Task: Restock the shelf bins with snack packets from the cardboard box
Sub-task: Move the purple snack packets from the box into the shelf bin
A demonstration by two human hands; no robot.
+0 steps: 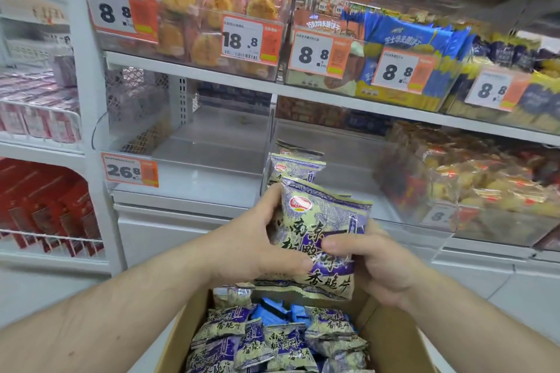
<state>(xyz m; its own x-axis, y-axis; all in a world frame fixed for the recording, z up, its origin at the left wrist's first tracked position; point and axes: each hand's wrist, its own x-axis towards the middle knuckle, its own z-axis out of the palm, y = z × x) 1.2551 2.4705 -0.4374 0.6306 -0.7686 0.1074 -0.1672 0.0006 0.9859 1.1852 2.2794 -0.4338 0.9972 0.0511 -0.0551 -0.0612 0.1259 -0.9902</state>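
Observation:
A purple and beige snack packet [325, 221] is held upright above the cardboard box [391, 339], just in front of the lower shelf. My left hand [257, 239] grips its left side, thumb across the front. My right hand [375, 263] holds its right side, fingers over the front. Behind it, two matching packets [295, 165] stand in a clear shelf bin [342, 179]. The box below holds several more of these packets [281, 339] and some blue ones [272, 312].
To the left stands a clear bin [194, 154] with a 26.8 price tag [130, 171]. A bin of orange-wrapped snacks [472, 179] sits to the right. The upper shelf [272, 86] carries bins of cakes and blue biscuit packs. Red boxes [51, 206] fill the left rack.

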